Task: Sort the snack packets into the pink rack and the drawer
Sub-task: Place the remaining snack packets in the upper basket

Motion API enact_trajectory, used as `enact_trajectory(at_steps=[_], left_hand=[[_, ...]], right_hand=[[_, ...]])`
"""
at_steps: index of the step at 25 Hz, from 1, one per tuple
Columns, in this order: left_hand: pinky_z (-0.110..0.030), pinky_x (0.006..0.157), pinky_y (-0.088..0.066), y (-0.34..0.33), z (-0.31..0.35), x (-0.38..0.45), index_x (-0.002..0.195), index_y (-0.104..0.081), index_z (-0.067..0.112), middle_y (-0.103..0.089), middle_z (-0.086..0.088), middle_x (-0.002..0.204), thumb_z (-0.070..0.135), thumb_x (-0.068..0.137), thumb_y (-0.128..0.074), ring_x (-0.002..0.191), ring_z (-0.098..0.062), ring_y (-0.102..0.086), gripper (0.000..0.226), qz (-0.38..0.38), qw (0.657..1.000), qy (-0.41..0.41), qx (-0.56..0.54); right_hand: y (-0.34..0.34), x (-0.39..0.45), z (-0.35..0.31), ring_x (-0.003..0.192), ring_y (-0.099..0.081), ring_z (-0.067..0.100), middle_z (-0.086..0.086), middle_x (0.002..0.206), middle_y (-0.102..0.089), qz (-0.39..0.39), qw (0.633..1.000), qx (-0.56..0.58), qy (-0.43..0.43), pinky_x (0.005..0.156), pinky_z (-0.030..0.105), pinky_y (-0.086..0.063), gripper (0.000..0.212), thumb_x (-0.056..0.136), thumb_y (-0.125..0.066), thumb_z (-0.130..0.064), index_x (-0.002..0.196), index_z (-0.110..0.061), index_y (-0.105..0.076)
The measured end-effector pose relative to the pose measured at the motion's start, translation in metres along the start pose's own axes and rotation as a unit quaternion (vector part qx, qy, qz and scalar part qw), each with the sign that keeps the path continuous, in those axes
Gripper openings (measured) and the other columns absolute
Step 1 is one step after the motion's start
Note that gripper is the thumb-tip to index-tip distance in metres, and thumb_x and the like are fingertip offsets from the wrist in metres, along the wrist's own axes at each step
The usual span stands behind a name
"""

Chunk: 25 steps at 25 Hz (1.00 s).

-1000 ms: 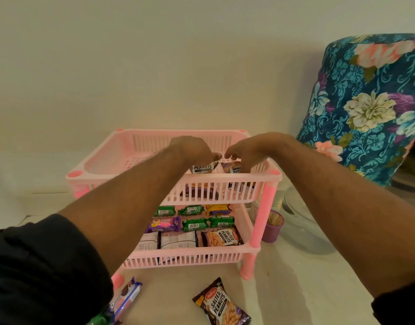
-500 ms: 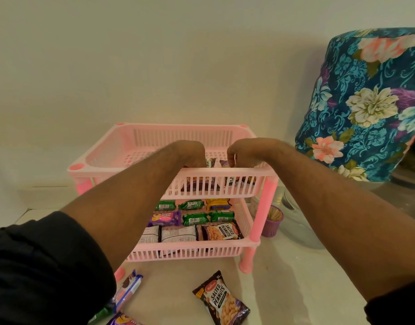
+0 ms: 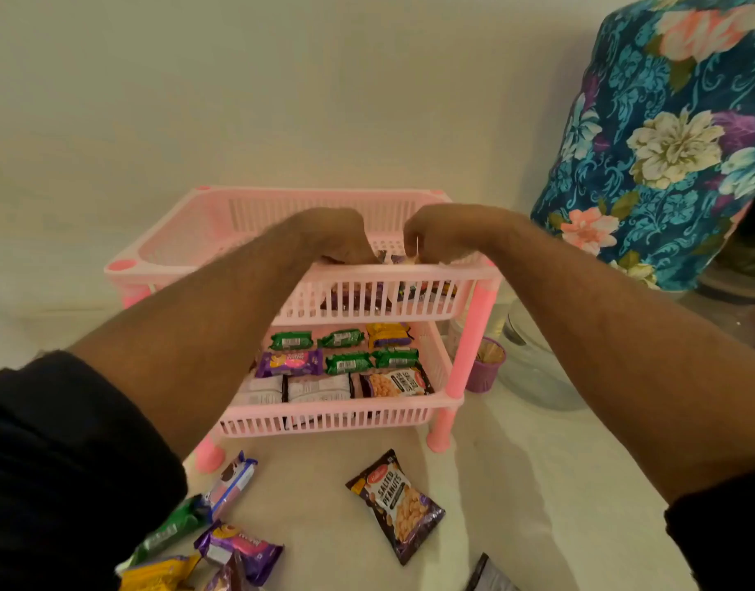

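Snack packets (image 3: 380,260) sat at front-right of pink rack (image 3: 222,223) top tier, both hands on them.

Left hand (image 3: 333,236) & right hand (image 3: 442,232) had fingers curled down onto pkts behind the front rim; exact pinch hidden, couldn't tell which pkt each held. Pkts looked light, crinkly, slick foil w/ crushable contents — best taken by sealed edges. Lower tier was near full; salted peanuts pack (image 3: 395,503) & others lay loose on the floor. No drawer in view.
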<state>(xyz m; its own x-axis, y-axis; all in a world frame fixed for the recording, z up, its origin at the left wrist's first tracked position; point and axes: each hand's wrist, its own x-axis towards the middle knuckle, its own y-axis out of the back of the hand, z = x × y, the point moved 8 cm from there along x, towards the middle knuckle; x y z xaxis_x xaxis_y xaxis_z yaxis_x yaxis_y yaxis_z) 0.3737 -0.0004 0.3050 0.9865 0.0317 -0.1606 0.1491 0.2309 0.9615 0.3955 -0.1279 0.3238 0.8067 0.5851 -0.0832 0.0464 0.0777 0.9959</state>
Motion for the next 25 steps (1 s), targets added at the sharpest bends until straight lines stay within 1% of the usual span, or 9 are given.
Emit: enact_trajectory(at_steps=[3, 8, 11, 13, 15, 18, 21, 23, 25], left_hand=[[-0.027, 0.055, -0.042, 0.022, 0.017, -0.023, 0.084, -0.067, 0.009, -0.069, -0.003, 0.078, 0.053, 0.084, -0.073, 0.068, -0.017, -0.063, 0.045, 0.121, 0.992, -0.032, -0.021], [-0.032, 0.064, -0.047, 0.033, 0.061, -0.101, 0.076, -0.062, 0.02, -0.062, 0.006, 0.072, 0.058, 0.087, -0.059, 0.068, -0.016, -0.059, 0.039, 0.342, 0.926, -0.143, -0.07], [-0.032, 0.058, -0.045, 0.0, 0.077, -0.151, 0.07, -0.057, 0.023, -0.057, 0.008, 0.061, 0.057, 0.088, -0.055, 0.059, -0.016, -0.056, 0.039, 0.399, 0.883, -0.223, -0.106], [-0.03, 0.051, -0.042, -0.037, 0.085, -0.176, 0.067, -0.054, 0.023, -0.053, 0.007, 0.055, 0.052, 0.092, -0.053, 0.05, -0.014, -0.052, 0.038, 0.402, 0.858, -0.303, -0.1], [-0.025, 0.046, -0.042, -0.093, 0.093, -0.188, 0.069, -0.054, 0.023, -0.053, 0.008, 0.055, 0.047, 0.097, -0.046, 0.045, -0.013, -0.05, 0.038, 0.353, 0.85, -0.389, -0.029], [-0.027, 0.05, -0.045, -0.209, 0.09, -0.171, 0.087, -0.056, 0.021, -0.056, 0.003, 0.069, 0.046, 0.101, -0.04, 0.056, -0.018, -0.057, 0.033, 0.149, 0.885, -0.428, 0.112], [-0.039, 0.073, -0.052, -0.285, 0.071, -0.143, 0.118, -0.054, 0.015, -0.06, -0.004, 0.108, 0.034, 0.095, -0.055, 0.095, -0.024, -0.06, 0.029, 0.058, 0.897, -0.395, 0.189], [-0.04, 0.091, -0.049, -0.319, 0.058, -0.126, 0.132, -0.049, 0.014, -0.055, -0.006, 0.124, 0.024, 0.085, -0.067, 0.112, -0.026, -0.054, 0.051, 0.001, 0.898, -0.38, 0.22], [-0.043, 0.106, -0.04, -0.342, 0.048, -0.116, 0.143, -0.041, 0.013, -0.047, -0.011, 0.138, 0.019, 0.076, -0.074, 0.13, -0.03, -0.043, 0.075, -0.052, 0.903, -0.365, 0.222]], right_hand=[[0.023, -0.025, -0.005, 0.09, -0.06, 0.02, -0.001, 0.1, -0.063, 0.098, 0.995, 0.025, 0.002, 0.072, 0.028, -0.045, 0.018, 0.09, -0.063, -0.011, 0.107, -0.017, -0.068], [0.028, -0.095, -0.015, 0.078, -0.058, 0.024, 0.003, 0.086, -0.063, 0.229, 0.972, 0.05, -0.005, 0.069, 0.038, -0.048, 0.013, 0.093, -0.059, -0.023, 0.096, -0.013, -0.066], [0.012, -0.138, -0.014, 0.08, -0.056, 0.022, 0.0, 0.089, -0.059, 0.278, 0.957, 0.081, -0.013, 0.07, 0.04, -0.049, 0.009, 0.09, -0.06, -0.023, 0.095, -0.016, -0.063], [-0.011, -0.162, -0.006, 0.077, -0.057, 0.018, -0.004, 0.086, -0.059, 0.269, 0.956, 0.115, -0.036, 0.067, 0.037, -0.049, 0.007, 0.089, -0.064, -0.027, 0.091, -0.021, -0.062], [-0.049, -0.182, 0.005, 0.072, -0.057, 0.014, -0.008, 0.079, -0.06, 0.225, 0.961, 0.139, -0.075, 0.062, 0.035, -0.049, 0.013, 0.088, -0.067, -0.035, 0.084, -0.025, -0.059], [-0.128, -0.204, 0.019, 0.075, -0.06, 0.016, -0.009, 0.079, -0.061, 0.121, 0.973, 0.149, -0.127, 0.064, 0.033, -0.049, 0.018, 0.088, -0.068, -0.04, 0.085, -0.026, -0.058], [-0.217, -0.229, 0.025, 0.098, -0.062, 0.021, -0.003, 0.104, -0.066, -0.05, 0.97, 0.157, -0.178, 0.079, 0.031, -0.047, 0.033, 0.086, -0.072, -0.043, 0.112, -0.026, -0.06], [-0.27, -0.251, 0.019, 0.112, -0.057, 0.018, -0.002, 0.128, -0.059, -0.154, 0.955, 0.166, -0.19, 0.09, 0.03, -0.045, 0.06, 0.083, -0.074, -0.046, 0.134, -0.029, -0.049], [-0.31, -0.271, 0.009, 0.126, -0.048, 0.018, -0.003, 0.146, -0.043, -0.219, 0.943, 0.159, -0.193, 0.1, 0.034, -0.042, 0.087, 0.079, -0.076, -0.048, 0.151, -0.03, -0.03]])
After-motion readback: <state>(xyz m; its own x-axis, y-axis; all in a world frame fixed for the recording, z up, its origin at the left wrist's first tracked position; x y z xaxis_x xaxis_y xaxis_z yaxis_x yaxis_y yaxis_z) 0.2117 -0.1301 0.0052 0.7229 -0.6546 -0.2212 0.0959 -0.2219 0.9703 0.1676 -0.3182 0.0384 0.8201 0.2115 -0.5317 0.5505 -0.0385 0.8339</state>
